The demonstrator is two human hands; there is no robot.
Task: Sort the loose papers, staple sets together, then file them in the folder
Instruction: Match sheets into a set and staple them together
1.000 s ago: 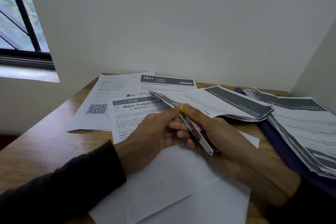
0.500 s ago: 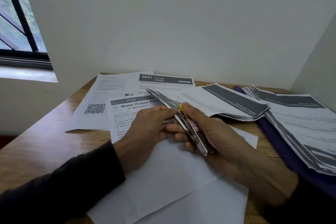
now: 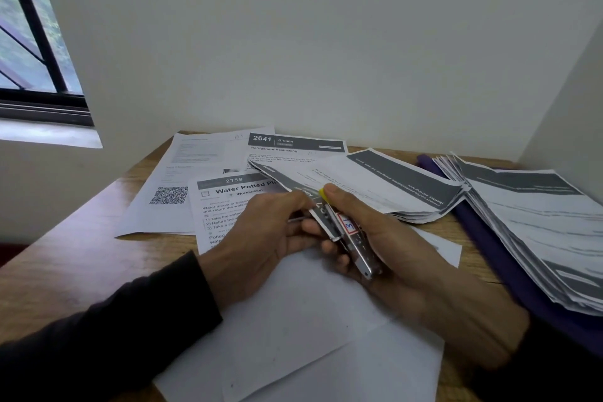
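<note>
My right hand (image 3: 385,248) grips a small metal stapler (image 3: 354,243) with a yellow tip, its jaws over the near corner of a set of printed sheets (image 3: 375,186). That set lifts off the desk and fans out to the right. My left hand (image 3: 264,232) pinches the same corner of the set from the left, touching the stapler. A thick pile of grey-banded papers (image 3: 535,225) lies on an open purple folder (image 3: 499,254) at the right.
Loose sheets lie flat on the wooden desk (image 3: 68,268): a QR-code page (image 3: 173,192), a "Water Potted Plants" page (image 3: 222,202), a "2641 Kitchen" page (image 3: 293,148), and blank white sheets (image 3: 293,330) under my wrists. Walls close the back and right; a window (image 3: 29,42) is at left.
The paper set's corner has slid deeper into the stapler's jaws, now covering part of its top. Both hands stay together in nearly the same spot.
</note>
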